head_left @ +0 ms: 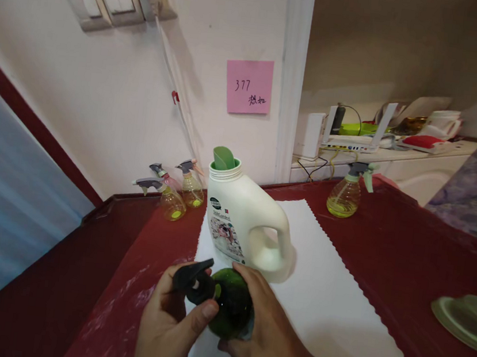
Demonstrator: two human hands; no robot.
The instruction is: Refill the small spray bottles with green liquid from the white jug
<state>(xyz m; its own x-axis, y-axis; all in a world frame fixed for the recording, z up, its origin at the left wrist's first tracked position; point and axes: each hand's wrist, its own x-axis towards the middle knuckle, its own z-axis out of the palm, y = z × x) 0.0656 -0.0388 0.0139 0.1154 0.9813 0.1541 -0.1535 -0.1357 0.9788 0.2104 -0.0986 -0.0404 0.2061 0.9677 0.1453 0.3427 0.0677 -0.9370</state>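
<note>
My right hand is wrapped around a dark green, rounded bottle. Its neck end tips toward my left hand, whose thumb and fingers close on a black pump head at the bottle's mouth. Whether the pump head is screwed on, I cannot tell. Just beyond my hands a large white detergent jug stands uncapped, with a green pour spout in its opening. The jug rests on a white cloth with a zigzag edge.
Several spray bottles with yellow liquid are on the dark red table: a group at the left by the wall and one at the back right. A pale green lid-like piece lies far right. A router sits on the shelf behind.
</note>
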